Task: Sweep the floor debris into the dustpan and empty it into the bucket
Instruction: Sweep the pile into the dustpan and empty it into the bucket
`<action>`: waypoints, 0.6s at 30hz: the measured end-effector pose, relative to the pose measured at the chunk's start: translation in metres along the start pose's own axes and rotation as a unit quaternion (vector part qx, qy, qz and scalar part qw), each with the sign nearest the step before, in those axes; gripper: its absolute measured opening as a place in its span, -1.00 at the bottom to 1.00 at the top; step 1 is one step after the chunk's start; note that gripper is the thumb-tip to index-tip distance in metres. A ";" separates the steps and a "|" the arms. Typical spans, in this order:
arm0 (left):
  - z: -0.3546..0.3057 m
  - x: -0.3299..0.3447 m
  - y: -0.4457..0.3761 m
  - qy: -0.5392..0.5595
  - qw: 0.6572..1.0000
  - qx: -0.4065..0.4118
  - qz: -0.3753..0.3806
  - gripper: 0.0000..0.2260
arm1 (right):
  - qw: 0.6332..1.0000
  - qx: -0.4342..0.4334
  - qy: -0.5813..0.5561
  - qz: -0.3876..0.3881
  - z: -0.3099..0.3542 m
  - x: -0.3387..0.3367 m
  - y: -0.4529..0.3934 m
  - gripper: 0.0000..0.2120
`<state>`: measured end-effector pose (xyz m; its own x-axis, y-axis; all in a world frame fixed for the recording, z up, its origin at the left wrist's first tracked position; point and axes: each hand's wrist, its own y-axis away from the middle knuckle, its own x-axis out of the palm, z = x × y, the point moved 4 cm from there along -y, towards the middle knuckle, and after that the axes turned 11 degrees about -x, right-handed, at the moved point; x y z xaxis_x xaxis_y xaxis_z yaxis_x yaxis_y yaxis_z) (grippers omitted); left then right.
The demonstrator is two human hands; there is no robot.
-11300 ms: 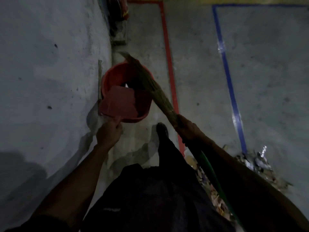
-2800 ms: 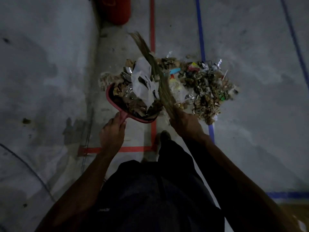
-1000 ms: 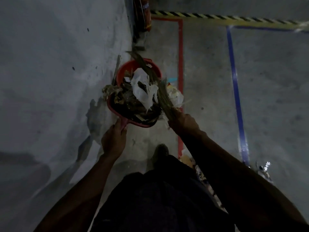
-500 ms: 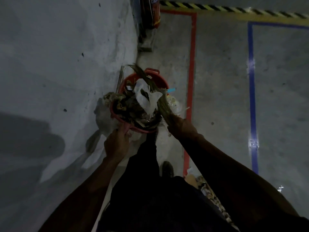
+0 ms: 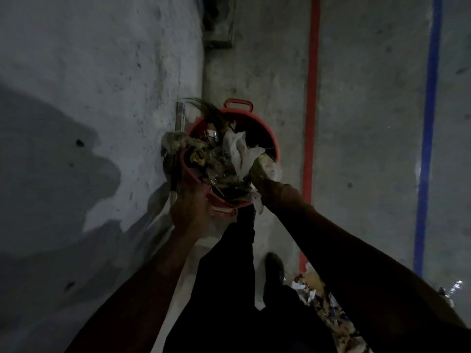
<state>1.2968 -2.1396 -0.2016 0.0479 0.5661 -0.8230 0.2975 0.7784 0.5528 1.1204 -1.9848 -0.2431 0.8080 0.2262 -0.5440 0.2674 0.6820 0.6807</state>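
Fingers of the left hand are wrapped round the handle of the dustpan, though blur hides the exact finger lay. Fingers of the right hand are clenched on the broom just below its bristle head. From the left grip the pan's long axis runs forward and slightly right, away from the body, so its loaded mouth sits directly above the open bucket. The broom's bristles lie across the load, angled forward-left, with their tips overhanging the bucket's far-left rim; they appear to pin the heap of debris in place. A white scrap of paper tops the heap. The pan looks near level, so tipping has not begun.

Judgement: the coming move turns on the left wrist rolling the pan's mouth downward into the bucket, which lies straight ahead of and below the fingers. Some debris overhangs the pan's left edge outside the bucket rim, beside the wall, and may fall short. More litter lies on the floor behind the right arm.
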 end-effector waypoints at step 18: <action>-0.032 0.028 -0.085 -0.092 0.981 0.046 0.164 -0.70 | 0.997 0.049 -0.059 -0.008 0.001 -0.007 -0.032 -0.62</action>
<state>1.2420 -2.1812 -0.2672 0.3237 0.7178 -0.6164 0.3212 0.5294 0.7852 1.1066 -2.0088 -0.2602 0.8582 0.1278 -0.4972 0.3259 0.6128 0.7200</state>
